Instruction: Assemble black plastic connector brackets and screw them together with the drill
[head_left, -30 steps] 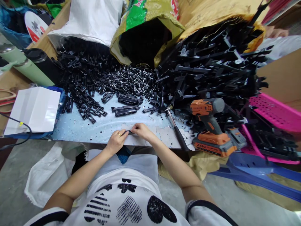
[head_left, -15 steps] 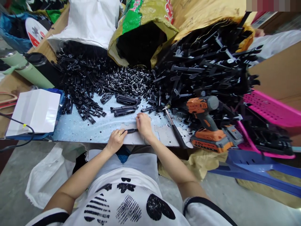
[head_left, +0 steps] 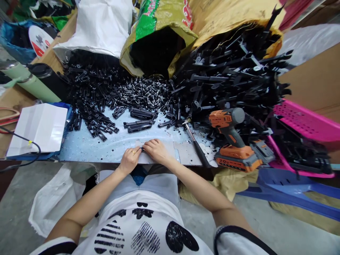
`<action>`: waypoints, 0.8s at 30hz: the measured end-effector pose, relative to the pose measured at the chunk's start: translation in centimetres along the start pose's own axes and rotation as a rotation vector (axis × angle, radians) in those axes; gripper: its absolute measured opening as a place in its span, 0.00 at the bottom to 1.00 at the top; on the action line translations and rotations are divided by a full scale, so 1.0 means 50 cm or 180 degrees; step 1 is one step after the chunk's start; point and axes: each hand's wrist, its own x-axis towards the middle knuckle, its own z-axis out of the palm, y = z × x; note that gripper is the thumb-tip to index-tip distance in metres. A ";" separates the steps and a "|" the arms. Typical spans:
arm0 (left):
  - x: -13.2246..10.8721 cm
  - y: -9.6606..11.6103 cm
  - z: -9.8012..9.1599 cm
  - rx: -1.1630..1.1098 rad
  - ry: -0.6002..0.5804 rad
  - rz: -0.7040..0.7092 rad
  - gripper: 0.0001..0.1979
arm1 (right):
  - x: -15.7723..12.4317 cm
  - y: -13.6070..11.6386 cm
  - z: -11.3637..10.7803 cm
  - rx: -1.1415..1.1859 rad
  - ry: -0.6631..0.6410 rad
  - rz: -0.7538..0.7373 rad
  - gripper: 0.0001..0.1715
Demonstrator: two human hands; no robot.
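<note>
On my head feed, three sacks back the blue, speckled worktop (head_left: 95, 152): one white woven sack (head_left: 98, 24), one shiny olive-and-green sack (head_left: 170, 19) and one tan-yellow sack (head_left: 228, 16). In front of their mouths I have three heaps, too many pieces to count: short black jointed parts (head_left: 91, 92), silver pins with black heads (head_left: 146, 92) and long black forked parts (head_left: 220, 79). To my right, one hammer with a black handle (head_left: 198, 148) and one orange-and-grey cordless drill (head_left: 233, 140) stand between my hands and one bright pink perforated basket (head_left: 308, 122).

The one small black part (head_left: 142, 148) I am working on is at the near edge, between my two hands. The left hand (head_left: 129, 160) has its grip closed on one end; the right hand (head_left: 156, 150) covers the rest, and I cannot tell whether its grip is pinching.
</note>
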 end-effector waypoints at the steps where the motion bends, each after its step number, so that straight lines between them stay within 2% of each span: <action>1: -0.001 0.000 0.001 -0.0011 0.0046 -0.0012 0.14 | 0.009 0.000 -0.004 -0.0166 -0.0104 -0.0166 0.15; 4: -0.002 -0.001 0.003 -0.0024 0.0113 0.0018 0.13 | 0.034 0.003 -0.014 -0.0563 -0.0300 -0.0421 0.15; 6: -0.001 -0.002 0.003 -0.0045 0.0151 0.0064 0.13 | 0.044 0.015 -0.016 -0.0685 -0.0325 -0.0347 0.14; 8: -0.001 -0.003 0.001 -0.0108 0.0165 0.0087 0.13 | 0.043 0.039 -0.017 -0.0723 -0.0330 -0.0009 0.13; 11: -0.001 -0.004 -0.001 -0.0125 0.0136 0.0070 0.13 | 0.019 0.083 -0.019 -0.0652 -0.0205 0.0905 0.15; 13: -0.001 -0.004 -0.001 -0.0060 0.0127 0.0073 0.13 | -0.005 0.102 -0.019 -0.0331 0.0074 0.1309 0.16; 14: -0.001 -0.004 0.000 -0.0048 0.0113 0.0073 0.13 | -0.018 0.105 -0.019 -0.0059 0.0200 0.1306 0.16; 16: -0.001 -0.004 0.001 -0.0096 0.0052 0.0043 0.13 | -0.037 0.101 -0.015 0.0517 0.0266 0.0979 0.17; 19: 0.002 -0.007 -0.003 -0.0348 -0.0053 -0.0061 0.13 | -0.046 0.084 -0.005 0.0974 0.0081 0.0527 0.18; 21: 0.010 -0.009 -0.014 -0.0678 0.0052 -0.0311 0.12 | -0.042 0.074 0.000 0.1298 0.0129 0.0567 0.15; 24: 0.029 -0.010 -0.041 -0.1752 0.0252 -0.0894 0.19 | -0.028 0.056 -0.005 0.2578 0.0215 0.0867 0.17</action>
